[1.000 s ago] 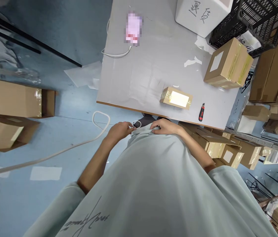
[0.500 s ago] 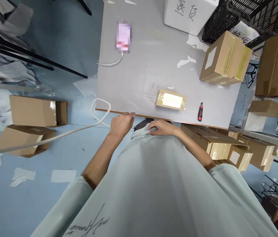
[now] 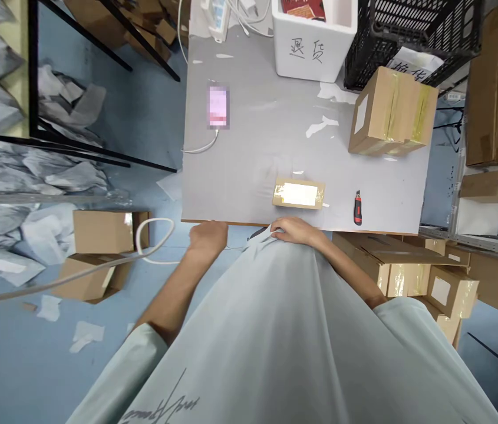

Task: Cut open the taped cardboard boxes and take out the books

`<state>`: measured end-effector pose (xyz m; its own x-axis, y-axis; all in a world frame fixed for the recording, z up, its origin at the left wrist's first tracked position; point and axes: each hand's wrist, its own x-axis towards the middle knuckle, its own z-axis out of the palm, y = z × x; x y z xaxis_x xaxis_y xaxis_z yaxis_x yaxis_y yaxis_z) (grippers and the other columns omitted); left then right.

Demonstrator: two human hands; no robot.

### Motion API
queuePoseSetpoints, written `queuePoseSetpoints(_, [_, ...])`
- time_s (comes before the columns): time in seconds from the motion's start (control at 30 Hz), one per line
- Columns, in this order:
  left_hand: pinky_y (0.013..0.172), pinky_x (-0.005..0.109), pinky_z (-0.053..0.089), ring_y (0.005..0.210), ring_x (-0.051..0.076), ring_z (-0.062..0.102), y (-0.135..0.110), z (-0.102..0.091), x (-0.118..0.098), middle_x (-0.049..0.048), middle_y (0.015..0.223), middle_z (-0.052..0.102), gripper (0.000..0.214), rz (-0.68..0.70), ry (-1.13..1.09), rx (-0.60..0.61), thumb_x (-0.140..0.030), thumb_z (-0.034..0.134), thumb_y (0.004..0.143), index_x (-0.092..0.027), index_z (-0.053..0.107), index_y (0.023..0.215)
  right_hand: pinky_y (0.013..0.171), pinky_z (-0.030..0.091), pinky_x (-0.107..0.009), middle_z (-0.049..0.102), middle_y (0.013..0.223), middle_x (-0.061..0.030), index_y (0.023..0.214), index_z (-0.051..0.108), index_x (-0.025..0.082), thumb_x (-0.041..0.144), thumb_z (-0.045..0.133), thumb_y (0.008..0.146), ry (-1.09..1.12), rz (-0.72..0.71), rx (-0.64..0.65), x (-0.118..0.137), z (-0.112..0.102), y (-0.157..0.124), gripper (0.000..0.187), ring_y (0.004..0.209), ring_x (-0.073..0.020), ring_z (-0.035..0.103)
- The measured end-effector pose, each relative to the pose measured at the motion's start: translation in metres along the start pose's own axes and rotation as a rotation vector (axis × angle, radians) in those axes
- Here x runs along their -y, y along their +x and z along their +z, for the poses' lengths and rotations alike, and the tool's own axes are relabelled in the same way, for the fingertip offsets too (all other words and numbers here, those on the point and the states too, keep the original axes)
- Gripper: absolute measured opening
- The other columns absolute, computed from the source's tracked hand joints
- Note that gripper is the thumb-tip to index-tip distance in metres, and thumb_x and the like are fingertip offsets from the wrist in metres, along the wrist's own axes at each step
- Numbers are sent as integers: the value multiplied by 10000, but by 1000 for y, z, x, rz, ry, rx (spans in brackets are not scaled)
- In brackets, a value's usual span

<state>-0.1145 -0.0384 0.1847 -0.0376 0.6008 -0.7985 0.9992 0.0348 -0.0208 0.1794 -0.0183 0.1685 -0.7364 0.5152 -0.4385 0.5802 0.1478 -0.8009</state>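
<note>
Against the near edge of the grey table [image 3: 249,147], the person's two hands sit close together: the left hand [image 3: 207,237] is curled loosely at the table's lip with its fingers tucked under, and whether it grips anything cannot be told; the right hand [image 3: 293,229] lies on the hem of the pale shirt [image 3: 275,318], fingers pinching the cloth. Just beyond the right hand, on the table, lies one small taped parcel [image 3: 298,194] with a white label facing up, touched by neither hand. To the right of that parcel rests one red-and-black utility knife [image 3: 357,208], apart from it. Farther back from the parcel and to its right stands one larger taped carton [image 3: 391,112], and behind that one black plastic crate [image 3: 412,32]. Directly behind the parcel, at the table's far edge, sits one white foam box [image 3: 313,44] with handwriting on its side. Left of the parcel and farther back lies one phone [image 3: 218,106] with a white cable attached. Below the table's left side, on the blue floor, two brown cartons [image 3: 98,253] sit together, with a pale hose [image 3: 98,265] looping over them.
</note>
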Motion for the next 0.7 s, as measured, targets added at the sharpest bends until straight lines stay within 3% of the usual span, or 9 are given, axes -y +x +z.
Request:
queuePoseSetpoints(0.13, [1124, 558, 535, 1412, 472, 687, 16, 1, -43, 341, 1354, 792, 423, 30, 163, -17, -145, 547, 975, -99, 860, 1255, 966, 517, -320, 854, 1260, -84, 1193, 846, 215, 153, 668, 1146, -18, 63, -34, -10, -6, -6, 194, 1190, -263, 775])
queuePoseSetpoints(0.27, [1151, 487, 521, 1422, 408, 692, 28, -6, -58, 304, 1452, 761, 481, 120, 165, -38, -108, 483, 1002, -130, 847, 1316, 1075, 538, -354, 817, 1340, -111, 1296, 822, 199, 156, 689, 1146, -10, 61, -152, -4, -12, -8, 205, 1280, -280, 753])
queuePoseSetpoints(0.37, [1154, 488, 540, 1384, 413, 740, 35, -14, -56, 318, 1375, 790, 447, 119, 152, -16, -123, 534, 1000, -117, 849, 1317, 1113, 539, -371, 796, 1395, -123, 1377, 788, 195, 201, 682, 1164, -4, -40, -191, 15, -21, 1, 238, 1312, -283, 743])
queuePoseSetpoints(0.5, [1035, 566, 611, 1233, 479, 809, 40, -23, -41, 312, 1185, 840, 375, 36, 125, 28, -339, 730, 954, -175, 873, 1258, 1105, 558, -381, 809, 1426, -97, 1434, 779, 237, 260, 635, 1184, 30, -145, -210, 34, -40, 12, 290, 1283, -271, 764])
queuePoseSetpoints(0.6, [964, 571, 634, 1141, 492, 831, 37, -23, -27, 301, 1074, 848, 433, -10, 96, 51, -489, 810, 896, -199, 884, 1208, 1147, 573, -404, 817, 1454, -71, 1419, 804, 278, 290, 621, 1159, 83, -70, -355, 17, -59, -4, 318, 1287, -271, 774])
queuePoseSetpoints(0.7, [966, 554, 642, 1155, 485, 833, 34, -21, -24, 301, 1087, 853, 424, -24, 74, 47, -471, 791, 915, -191, 877, 1222, 1189, 578, -430, 833, 1439, -102, 1375, 829, 245, 327, 591, 1138, 126, 64, -581, -28, -75, -39, 346, 1302, -286, 781])
